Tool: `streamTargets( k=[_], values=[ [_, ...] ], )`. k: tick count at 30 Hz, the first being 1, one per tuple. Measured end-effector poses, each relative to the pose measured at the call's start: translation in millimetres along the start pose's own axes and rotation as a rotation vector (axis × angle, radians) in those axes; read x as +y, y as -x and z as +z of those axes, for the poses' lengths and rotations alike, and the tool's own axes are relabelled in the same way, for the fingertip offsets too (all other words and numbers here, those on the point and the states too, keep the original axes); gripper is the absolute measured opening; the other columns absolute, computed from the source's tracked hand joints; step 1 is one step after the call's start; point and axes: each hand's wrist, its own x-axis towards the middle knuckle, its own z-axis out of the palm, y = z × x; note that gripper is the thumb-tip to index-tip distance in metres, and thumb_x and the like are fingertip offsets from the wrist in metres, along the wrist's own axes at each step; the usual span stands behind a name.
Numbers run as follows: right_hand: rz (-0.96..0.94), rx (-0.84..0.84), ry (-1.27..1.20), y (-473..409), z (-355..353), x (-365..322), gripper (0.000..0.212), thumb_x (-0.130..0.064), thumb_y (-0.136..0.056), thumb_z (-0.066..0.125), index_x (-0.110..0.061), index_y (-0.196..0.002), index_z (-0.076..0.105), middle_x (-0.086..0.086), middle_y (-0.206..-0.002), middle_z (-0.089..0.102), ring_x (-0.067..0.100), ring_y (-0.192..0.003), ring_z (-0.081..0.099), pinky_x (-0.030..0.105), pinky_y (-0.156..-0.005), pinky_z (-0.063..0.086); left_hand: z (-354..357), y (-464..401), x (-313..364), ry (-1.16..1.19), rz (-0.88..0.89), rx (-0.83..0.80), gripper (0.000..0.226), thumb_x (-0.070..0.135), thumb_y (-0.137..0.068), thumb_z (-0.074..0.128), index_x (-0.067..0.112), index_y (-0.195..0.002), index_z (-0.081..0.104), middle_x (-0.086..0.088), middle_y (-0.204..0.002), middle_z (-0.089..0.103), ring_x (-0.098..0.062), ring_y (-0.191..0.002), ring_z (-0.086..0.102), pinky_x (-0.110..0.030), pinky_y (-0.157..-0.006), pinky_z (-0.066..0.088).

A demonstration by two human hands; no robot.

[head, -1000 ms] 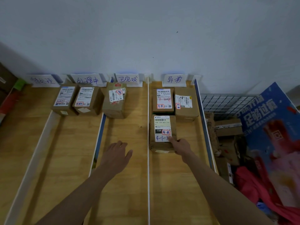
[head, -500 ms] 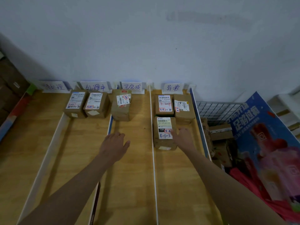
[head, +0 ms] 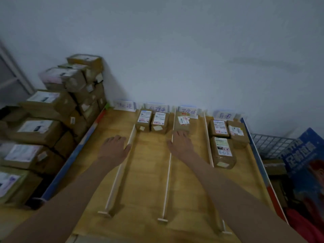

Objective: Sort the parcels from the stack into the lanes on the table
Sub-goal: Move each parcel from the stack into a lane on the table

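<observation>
1. Both hands reach forward over the table (head: 150,181), palms down and holding nothing. Left hand (head: 113,148) has its fingers spread, hovering over the leftmost lane beside the first white divider (head: 121,171); whether it touches the wood I cannot tell.
2. Right hand (head: 181,143) has straight, loosely spread fingers, its tips at or just short of the lone parcel (head: 182,122) in the third lane (contact unclear, frame blurred).
3. Stack of parcels (head: 52,123) stands at 9 o'clock from the hands, off the table's left edge, piled against the wall.
4. Second lane: two labelled parcels (head: 152,121) side by side at the far end, 12 o'clock from the left hand.
5. Fourth lane, 2 o'clock from the right hand: two parcels (head: 228,129) at the back and one nearer parcel (head: 222,152) just in front of them, touching or nearly so.
6. Handwritten lane cards (head: 224,115) stand along the wall.
7. Wire basket (head: 273,144) and a blue printed box (head: 305,163) sit at 3 o'clock, beyond the table's right edge.
</observation>
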Motion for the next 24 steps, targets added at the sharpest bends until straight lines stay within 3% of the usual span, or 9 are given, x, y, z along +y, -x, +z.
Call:
streamTargets(
  k=[3, 7, 12, 16, 21, 24],
  values=[
    [-0.072, 0.019, 0.004, 12, 13, -61, 0.049, -0.038, -0.103, 0.041, -0.009, -0.142, 0.041, 0.011, -0.144, 0.044, 0.03, -0.137, 0.037, 0.043, -0.111, 0.034, -8, 29, -62, -0.004, -0.066, -0.006, 0.053, 0.047, -0.104, 0.033, 0.016, -0.147, 0.038, -0.006, -0.147, 0.044, -0.027, -0.134, 0.042, -0.04, -0.11, 0.034],
    [-0.158, 0.013, 0.026, 18, 34, -131, 0.049, -0.039, -0.102, 0.041, -0.008, -0.14, 0.043, 0.011, -0.143, 0.045, 0.03, -0.135, 0.039, 0.044, -0.109, 0.035, -13, 58, -127, 0.015, -0.121, 0.027, 0.047, 0.046, -0.104, 0.035, 0.015, -0.135, 0.05, -0.007, -0.133, 0.054, -0.03, -0.123, 0.05, -0.043, -0.104, 0.042],
    [-0.234, -0.034, 0.013, 7, 55, -205, 0.051, -0.037, -0.102, 0.042, -0.01, -0.146, 0.038, 0.01, -0.148, 0.041, 0.029, -0.138, 0.036, 0.043, -0.111, 0.034, -17, 74, -191, 0.068, -0.183, 0.108, 0.044, 0.048, -0.102, 0.036, 0.019, -0.131, 0.052, -0.006, -0.129, 0.055, -0.027, -0.119, 0.05, -0.04, -0.1, 0.041],
    [-0.282, -0.055, 0.009, -18, 68, -255, 0.049, -0.037, -0.103, 0.041, -0.01, -0.144, 0.039, 0.01, -0.145, 0.043, 0.03, -0.134, 0.04, 0.043, -0.108, 0.038, -25, 62, -243, 0.048, -0.229, 0.136, 0.043, 0.047, -0.102, 0.035, 0.017, -0.125, 0.055, -0.009, -0.126, 0.058, -0.029, -0.117, 0.052, -0.041, -0.1, 0.039],
    [-0.282, -0.009, -0.021, -68, 66, -312, 0.041, -0.038, -0.102, 0.04, -0.007, -0.128, 0.048, 0.012, -0.132, 0.05, 0.031, -0.124, 0.046, 0.043, -0.098, 0.041, -47, 22, -299, 0.04, -0.251, 0.166, 0.044, 0.043, -0.101, 0.036, 0.014, -0.132, 0.05, -0.011, -0.132, 0.055, -0.031, -0.118, 0.053, -0.042, -0.098, 0.041],
    [-0.282, 0.02, -0.075, -98, 58, -339, 0.045, -0.036, -0.102, 0.041, -0.006, -0.136, 0.044, 0.014, -0.139, 0.046, 0.032, -0.13, 0.043, 0.043, -0.103, 0.039, -66, -9, -326, 0.009, -0.233, 0.181, 0.049, 0.046, -0.102, 0.034, 0.016, -0.138, 0.048, -0.009, -0.137, 0.052, -0.029, -0.123, 0.051, -0.042, -0.102, 0.04]
  ],
)
